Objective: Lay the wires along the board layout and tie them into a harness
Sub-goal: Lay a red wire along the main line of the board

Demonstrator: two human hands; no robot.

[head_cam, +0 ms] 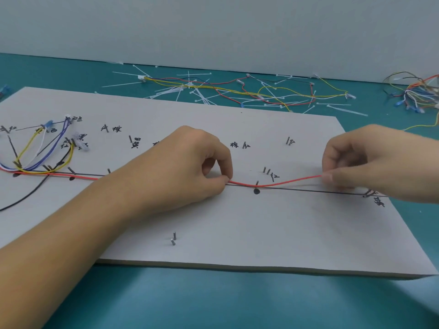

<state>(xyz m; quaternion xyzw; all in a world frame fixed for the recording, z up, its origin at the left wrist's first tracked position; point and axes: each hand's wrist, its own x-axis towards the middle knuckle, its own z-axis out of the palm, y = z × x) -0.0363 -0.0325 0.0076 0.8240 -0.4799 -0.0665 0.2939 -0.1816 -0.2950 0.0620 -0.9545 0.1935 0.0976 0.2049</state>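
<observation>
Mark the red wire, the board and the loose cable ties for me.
red wire [297, 181], head view, sagging middle span.
board [261, 233], head view, bare front surface.
cable ties [175, 90], head view, white pile behind board.

Left grip [190, 162] and right grip [370, 160] both pinching, fingers curled

I cannot trace the red wire [273, 184] under the left hand [187, 160]; its right end is buried inside the right hand [365, 160]. One handwritten label [156, 144] is half covered. The far-right wire bundle [418, 91] runs off frame.
</observation>
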